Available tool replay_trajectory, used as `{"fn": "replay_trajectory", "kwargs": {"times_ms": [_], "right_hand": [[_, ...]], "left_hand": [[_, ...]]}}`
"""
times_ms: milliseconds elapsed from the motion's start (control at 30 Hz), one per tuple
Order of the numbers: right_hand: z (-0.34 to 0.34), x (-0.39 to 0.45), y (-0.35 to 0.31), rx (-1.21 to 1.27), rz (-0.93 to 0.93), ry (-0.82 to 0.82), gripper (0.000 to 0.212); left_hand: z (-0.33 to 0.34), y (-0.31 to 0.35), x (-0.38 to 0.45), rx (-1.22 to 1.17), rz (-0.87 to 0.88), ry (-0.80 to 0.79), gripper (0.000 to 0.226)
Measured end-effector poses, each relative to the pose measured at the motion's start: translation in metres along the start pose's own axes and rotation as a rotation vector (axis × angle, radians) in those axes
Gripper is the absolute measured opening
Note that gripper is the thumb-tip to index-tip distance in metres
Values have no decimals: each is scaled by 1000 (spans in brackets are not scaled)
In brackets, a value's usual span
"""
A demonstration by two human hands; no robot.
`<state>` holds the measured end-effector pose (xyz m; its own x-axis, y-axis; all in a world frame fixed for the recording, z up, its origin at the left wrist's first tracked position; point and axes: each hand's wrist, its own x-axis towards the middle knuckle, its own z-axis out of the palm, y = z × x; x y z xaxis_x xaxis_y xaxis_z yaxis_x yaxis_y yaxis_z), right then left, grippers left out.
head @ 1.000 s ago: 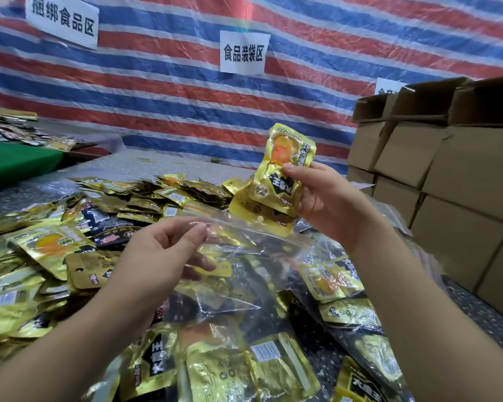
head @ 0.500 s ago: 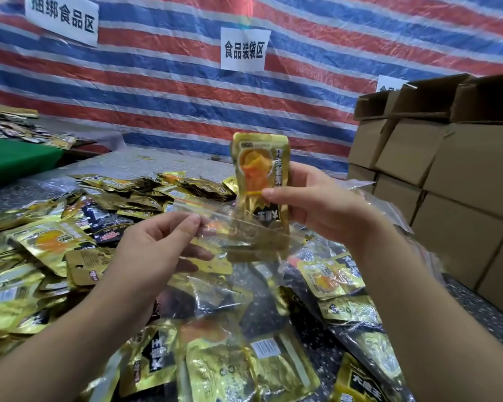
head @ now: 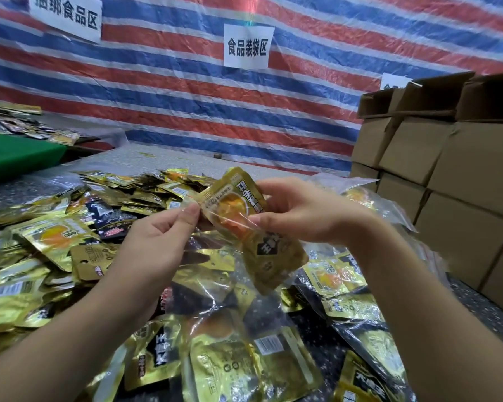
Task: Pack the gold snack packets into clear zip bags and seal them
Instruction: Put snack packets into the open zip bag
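Sliding a gold snack packet point(head: 238, 210) partway into a clear zip bag point(head: 262, 256) held up at frame centre, top end poking out of the mouth, so unsealed and this bag's packing judged mid-way. Left hand point(head: 160, 242) pinching the bag's mouth edge between thumb and forefinger, right hand point(head: 302, 210) curled round packet and bag from the right, hands close together but not touching. Lying loose at left and centre, a big heap of packets point(head: 55, 236), and several filled bags point(head: 340, 280) at lower right: plenty left.
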<state>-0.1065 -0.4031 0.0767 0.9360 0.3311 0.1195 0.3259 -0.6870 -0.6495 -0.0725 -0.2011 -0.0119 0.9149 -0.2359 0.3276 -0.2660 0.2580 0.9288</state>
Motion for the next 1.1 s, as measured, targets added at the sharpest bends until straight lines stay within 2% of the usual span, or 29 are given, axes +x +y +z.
{"fn": "replay_trajectory", "kwargs": {"times_ms": [300, 367, 500, 733, 833, 867, 1000, 1100], "right_hand": [[10, -7, -23, -484, 101, -249, 19], [17, -6, -25, -584, 81, -252, 5], [18, -2, -21, -632, 50, -145, 31], [9, -9, -28, -492, 75, -62, 57], [4, -17, -38, -468, 21, -63, 67], [2, -20, -41, -484, -5, -63, 67], [-5, -27, -50, -583, -44, -20, 34], [-3, -28, -50, -676, 18, 18, 33]], "left_hand": [[7, 10, -11, 3, 21, -81, 31], [8, 10, -12, 33, 19, -72, 32], [7, 11, -11, 25, 8, -35, 30], [9, 15, -11, -131, -56, -24, 32], [8, 21, -8, -229, -107, -30, 34], [7, 22, -7, -241, -115, -38, 34], [5, 26, -5, -217, -95, -50, 34], [6, 21, -6, -184, -87, -81, 35]]}}
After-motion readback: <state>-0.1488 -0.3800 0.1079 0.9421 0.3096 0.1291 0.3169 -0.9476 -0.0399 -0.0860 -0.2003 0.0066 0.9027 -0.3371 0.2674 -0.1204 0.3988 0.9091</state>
